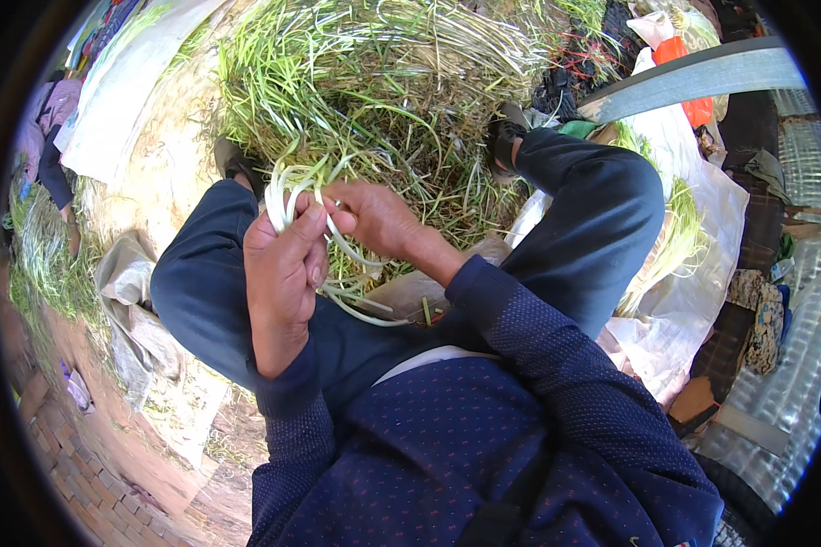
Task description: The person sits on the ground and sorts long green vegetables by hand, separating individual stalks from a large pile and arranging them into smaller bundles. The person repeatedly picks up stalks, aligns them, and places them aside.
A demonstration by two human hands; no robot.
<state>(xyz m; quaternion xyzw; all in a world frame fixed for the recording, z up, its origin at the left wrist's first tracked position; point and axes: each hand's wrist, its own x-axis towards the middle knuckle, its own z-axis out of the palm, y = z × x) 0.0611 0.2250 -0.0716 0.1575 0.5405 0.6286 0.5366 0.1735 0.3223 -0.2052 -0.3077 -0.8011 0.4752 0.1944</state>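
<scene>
Tan earthen ground (166, 196) flanks a navy-trousered lap (351, 354). Above it, the left hand (286, 260) clamps looped, slender, pale-green stems (287, 185); the right hand (385, 221) meets them, hold unclear. Gentle, even pressure should prevent snapping.

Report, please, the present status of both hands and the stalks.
Left hand closed on looped pale stalks. Right hand at same loops, grip unclear. Green heap beyond, not blocking hands.
</scene>
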